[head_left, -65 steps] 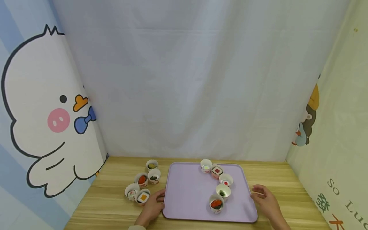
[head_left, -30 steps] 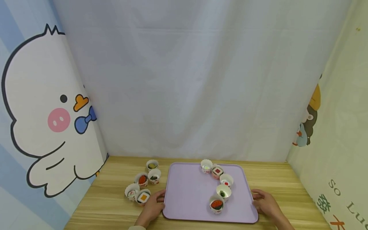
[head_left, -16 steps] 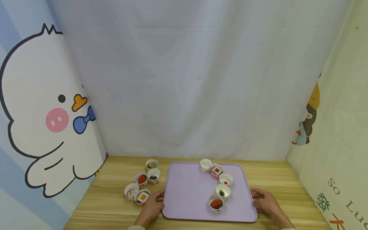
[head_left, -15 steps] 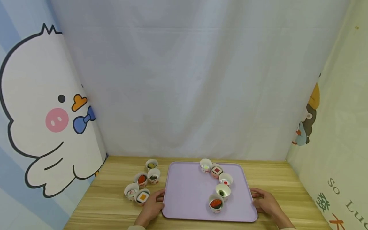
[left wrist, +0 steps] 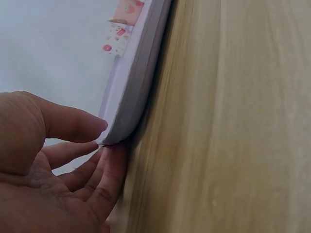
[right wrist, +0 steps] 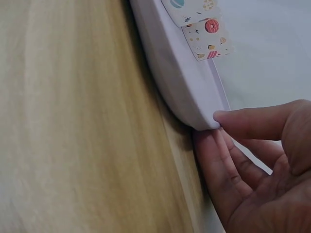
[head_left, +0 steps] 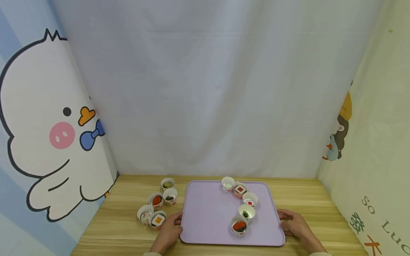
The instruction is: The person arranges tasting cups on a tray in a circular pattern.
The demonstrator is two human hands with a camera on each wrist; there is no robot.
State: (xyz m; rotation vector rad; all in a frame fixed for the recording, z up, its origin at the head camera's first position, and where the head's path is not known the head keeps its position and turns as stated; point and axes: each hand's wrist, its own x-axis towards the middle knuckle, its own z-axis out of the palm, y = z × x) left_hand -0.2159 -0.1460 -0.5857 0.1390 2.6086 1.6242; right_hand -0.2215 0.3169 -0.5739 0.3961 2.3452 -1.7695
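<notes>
Tray [head_left: 208, 213] is now held from both sides: the right hand [head_left: 295, 226] has come to pinch its right rim narrowly; the left hand [head_left: 169, 230] likewise pinches its left.

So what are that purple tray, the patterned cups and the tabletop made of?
The tray is probably moulded plastic, fairly matte: even colour, smooth rounded corners. The cups look like paper, given thin walls, wavy rims and printed patterns; any coating is unclear. The tabletop shows smooth, streaky wood grain, real or printed.
</notes>
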